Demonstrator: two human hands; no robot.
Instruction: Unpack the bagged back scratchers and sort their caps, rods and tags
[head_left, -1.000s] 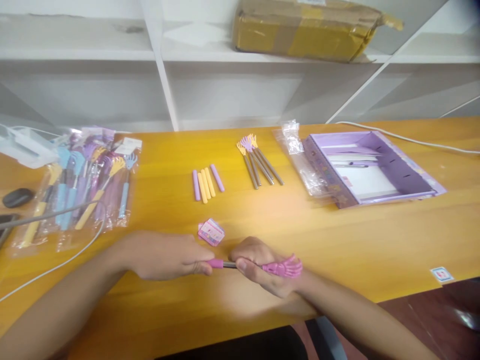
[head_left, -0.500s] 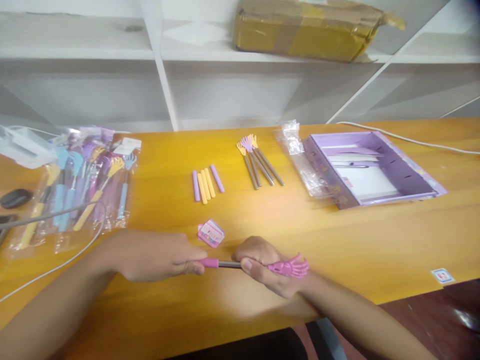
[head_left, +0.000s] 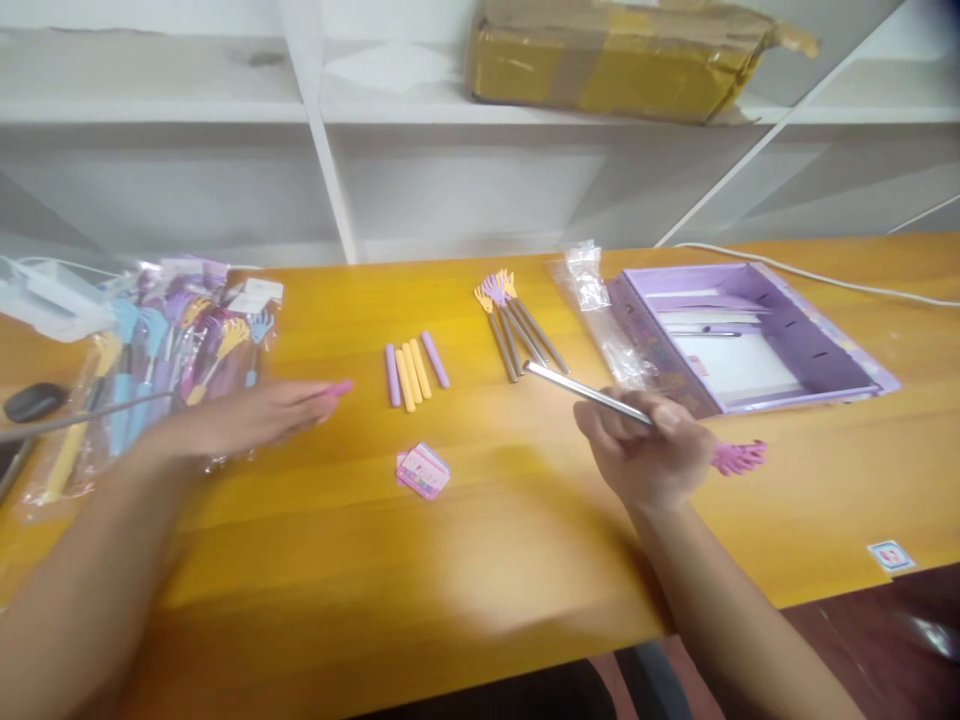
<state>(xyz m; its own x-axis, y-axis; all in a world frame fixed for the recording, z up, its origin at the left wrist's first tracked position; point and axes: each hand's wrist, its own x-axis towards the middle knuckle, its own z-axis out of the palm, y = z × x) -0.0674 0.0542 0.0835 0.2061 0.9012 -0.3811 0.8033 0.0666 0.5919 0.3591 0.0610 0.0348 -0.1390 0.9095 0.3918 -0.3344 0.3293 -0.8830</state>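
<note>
while the right hand (head_left: pixel 652 455) grips the pink-clawed rod (head_left: pixel 589 393), the left hand (head_left: pixel 255 415) holds a pink sleeve (head_left: pixel 340 388)

where the card stack (head_left: pixel 424 471) lies on the orange table (head_left: pixel 360 600), the hands are well apart on either side of it. to its right, the right hand's fingers are curled round the rod, the bare metal end angled up toward the left and the pink claw showing past the fist. to its left and a little beyond, the left hand is closed on the sleeve; only one end shows. a square sticker (head_left: pixel 891 556) lies well right of the stack, at the near edge. just beyond the stack is a row of purple and yellow handles (head_left: pixel 412 371); beyond and left, bagged scratchers (head_left: pixel 150 370). farther beyond and right are yellow and purple claws on rods (head_left: pixel 517 325), clear plastic bags (head_left: pixel 604 310) and an open purple box (head_left: pixel 795 340). farthest beyond the stack, a taped carton (head_left: pixel 615 60) sits on a shelf (head_left: pixel 405 110).
</note>
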